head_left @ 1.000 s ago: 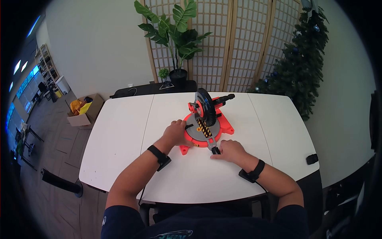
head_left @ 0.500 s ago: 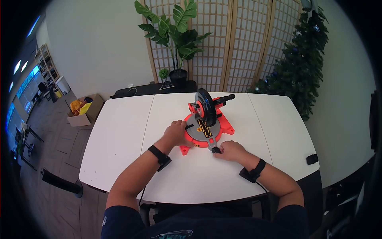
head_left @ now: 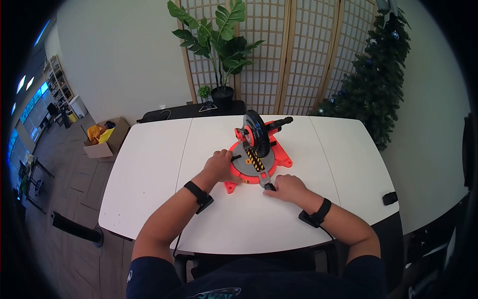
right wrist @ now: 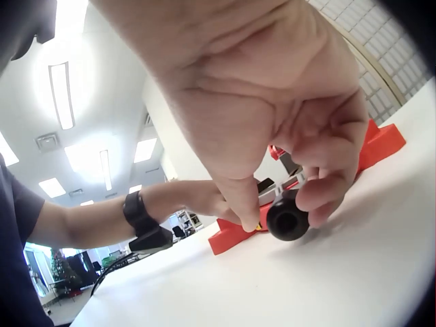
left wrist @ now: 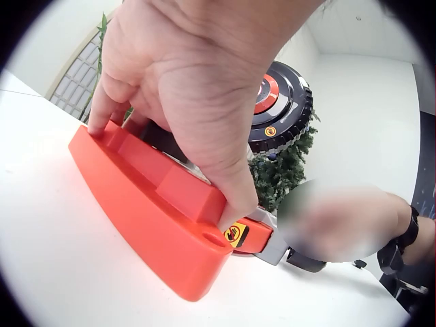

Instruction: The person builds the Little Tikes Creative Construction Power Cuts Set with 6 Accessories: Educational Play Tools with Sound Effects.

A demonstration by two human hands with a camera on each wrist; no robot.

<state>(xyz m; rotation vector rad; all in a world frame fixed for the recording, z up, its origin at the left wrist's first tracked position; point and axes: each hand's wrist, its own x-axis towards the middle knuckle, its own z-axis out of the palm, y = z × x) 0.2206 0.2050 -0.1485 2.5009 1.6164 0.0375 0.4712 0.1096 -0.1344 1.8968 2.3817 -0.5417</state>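
A toy miter saw (head_left: 269, 158), red and grey with a black toothed blade (head_left: 257, 133), stands on the white table (head_left: 229, 226). My left hand (head_left: 219, 167) grips the left side of its red base (left wrist: 150, 211), thumb at the front corner and fingers over the far end. At the front of the saw, my right hand (head_left: 291, 189) pinches the black knob (right wrist: 287, 216) of the grey turntable arm between thumb and fingers. Yellow and black stripes (head_left: 255, 160) run along the turntable's slot. The saw's handle (head_left: 284, 122) points up to the right.
A small black object (head_left: 390, 199) lies at the table's right edge. Behind the table are a potted plant (head_left: 222, 94), a folding screen (head_left: 308, 60) and a decorated tree (head_left: 373, 94). An open cardboard box (head_left: 107, 144) sits on the floor at left.
My right thumb and fingers have shifted slightly on the black knob. The left hand and the saw stay in place.
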